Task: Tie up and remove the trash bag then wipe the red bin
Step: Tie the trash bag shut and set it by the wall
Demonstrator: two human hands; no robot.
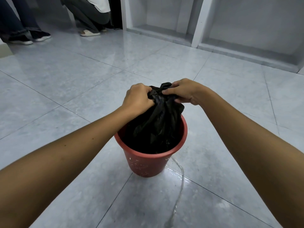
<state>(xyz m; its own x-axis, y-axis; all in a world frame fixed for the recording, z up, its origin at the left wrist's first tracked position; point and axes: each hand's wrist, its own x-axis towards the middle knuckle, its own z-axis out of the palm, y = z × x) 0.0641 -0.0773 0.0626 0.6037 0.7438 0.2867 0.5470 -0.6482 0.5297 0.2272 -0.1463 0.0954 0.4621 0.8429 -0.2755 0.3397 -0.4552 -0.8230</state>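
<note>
A red bin [148,163] stands on the tiled floor at centre. A black trash bag [158,125] sits inside it, its top gathered into a bunch above the rim. My left hand [138,99] is closed around the left side of the gathered neck. My right hand [184,92] pinches the right side, thumb and fingers on a twisted black end that sticks up between the hands. The bag's lower part is hidden inside the bin.
A thin wet streak [180,180] runs over the tiles right of the bin. One person stands at far left [23,30], another crouches at the back [92,17]. White open shelving [195,30] lines the back right wall.
</note>
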